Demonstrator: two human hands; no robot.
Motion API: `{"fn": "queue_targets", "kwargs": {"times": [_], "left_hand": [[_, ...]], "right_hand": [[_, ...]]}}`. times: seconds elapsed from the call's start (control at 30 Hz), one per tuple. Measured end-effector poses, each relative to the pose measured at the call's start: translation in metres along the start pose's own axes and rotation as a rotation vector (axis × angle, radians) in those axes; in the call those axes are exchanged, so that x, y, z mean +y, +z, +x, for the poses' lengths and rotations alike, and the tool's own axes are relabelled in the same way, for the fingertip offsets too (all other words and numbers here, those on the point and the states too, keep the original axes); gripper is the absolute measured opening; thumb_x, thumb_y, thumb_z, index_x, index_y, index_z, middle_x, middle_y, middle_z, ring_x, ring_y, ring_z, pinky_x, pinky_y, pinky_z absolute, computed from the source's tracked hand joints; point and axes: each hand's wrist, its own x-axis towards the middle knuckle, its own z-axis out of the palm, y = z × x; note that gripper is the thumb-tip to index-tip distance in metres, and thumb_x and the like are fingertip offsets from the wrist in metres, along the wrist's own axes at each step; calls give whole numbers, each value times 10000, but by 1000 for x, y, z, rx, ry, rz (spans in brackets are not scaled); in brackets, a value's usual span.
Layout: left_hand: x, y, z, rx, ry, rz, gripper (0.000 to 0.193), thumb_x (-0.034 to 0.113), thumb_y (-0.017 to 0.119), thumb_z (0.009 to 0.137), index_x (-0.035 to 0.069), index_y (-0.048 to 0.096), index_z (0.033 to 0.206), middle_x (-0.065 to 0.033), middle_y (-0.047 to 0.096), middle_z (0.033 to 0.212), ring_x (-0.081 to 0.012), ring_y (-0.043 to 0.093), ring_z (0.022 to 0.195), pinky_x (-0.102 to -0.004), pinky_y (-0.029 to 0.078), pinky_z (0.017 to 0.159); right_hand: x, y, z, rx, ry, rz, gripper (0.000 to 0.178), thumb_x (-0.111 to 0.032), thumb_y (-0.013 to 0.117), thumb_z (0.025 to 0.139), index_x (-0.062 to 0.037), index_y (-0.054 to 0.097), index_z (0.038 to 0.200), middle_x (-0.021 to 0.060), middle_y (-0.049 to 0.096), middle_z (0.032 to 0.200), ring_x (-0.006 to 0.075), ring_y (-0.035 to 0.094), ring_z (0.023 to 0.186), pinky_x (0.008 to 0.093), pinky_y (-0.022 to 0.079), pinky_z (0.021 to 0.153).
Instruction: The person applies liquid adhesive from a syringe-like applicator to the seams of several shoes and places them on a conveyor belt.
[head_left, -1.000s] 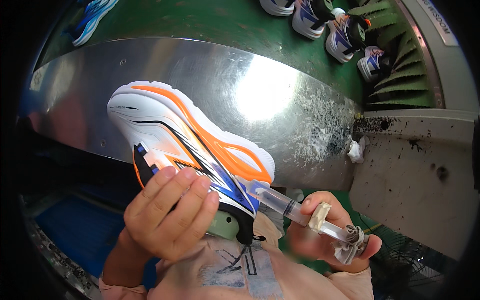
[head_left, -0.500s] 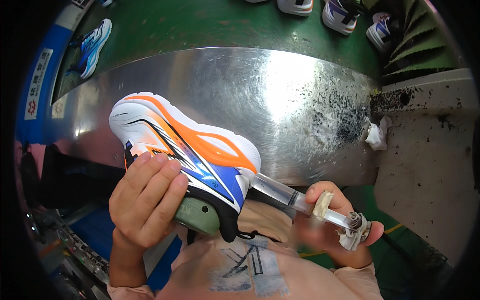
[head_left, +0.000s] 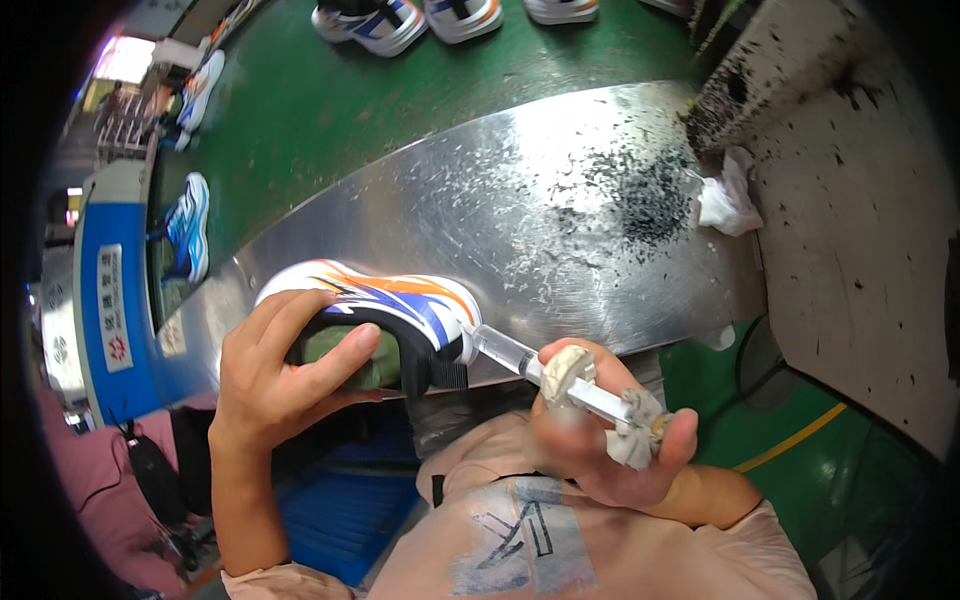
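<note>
My left hand is closed around a white running shoe with orange and blue side panels and a black collar. The shoe's opening faces me, and a green shoe last fills it. In my right hand is a clear plastic syringe, its thumb end and finger grip wrapped in whitish, dirty tape or cloth. The syringe's tip points at the heel, by the line between upper and sole. Whether it touches there is too small to tell.
A scratched metal plate with black specks lies under the shoe, beside a green belt carrying several shoes. Crumpled white tissue rests against a stained grey panel at right. Someone in pink sits at lower left.
The shoe has rolled from its side toward upright and sits lower, so its opening shows more. My right hand with the syringe has moved left and up. The view has turned.
</note>
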Motion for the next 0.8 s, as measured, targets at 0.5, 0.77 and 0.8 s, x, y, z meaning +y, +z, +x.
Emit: {"fn": "queue_targets", "kwargs": {"times": [0.5,0.77,0.8], "left_hand": [[72,9,52,13,-647,-44,675,249,693,806,-75,427,1334,-182,583,648,-335,598,544,-395,451,494],[67,5,63,33,-729,-46,577,279,641,845,-143,495,1210,-221,593,588,-375,617,536,-427,457,500],[66,2,63,34,-741,-50,560,281,631,852,-154,509,1184,-223,591,580,-375,618,538,-432,462,508]], "right_hand": [[-3,27,-9,196,-201,-77,1215,-860,575,601,60,285,1340,46,504,839,43,416,667,176,336,542],[20,45,-18,148,-222,-103,1253,-758,719,552,32,224,1390,78,475,887,86,429,761,189,360,611],[25,47,-22,129,-191,-76,1252,-707,759,569,33,191,1403,87,464,927,90,424,815,188,355,655]]}}
